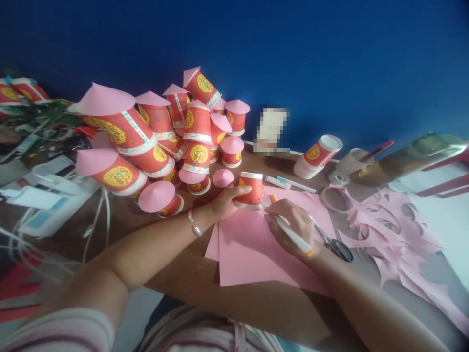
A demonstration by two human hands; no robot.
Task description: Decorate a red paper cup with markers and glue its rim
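Note:
A red paper cup (pixel 252 189) with a yellow emblem is upside down over the pink paper, its white rim at the bottom. Fingers of my left hand (pixel 226 201) are wrapped round its left side. My right hand (pixel 291 222) is closed on a white pen-like tube (pixel 293 234) with an orange end, whose tip side points toward the cup's lower right edge. Whether the tip touches the cup I cannot tell. Beneath both hands lie pink paper sheets (pixel 249 259). Beside the right wrist rest scissors (pixel 339 248) with dark handles.
Several red cups with pink cone tops (pixel 198 159) are piled at the left. A pink cone (pixel 223 178) stands near the held cup. Pink scraps (pixel 399 244), a tape roll (pixel 336 200) and stacked cups (pixel 318 156) are rightward. A white power strip (pixel 54 210) with cables lies far left.

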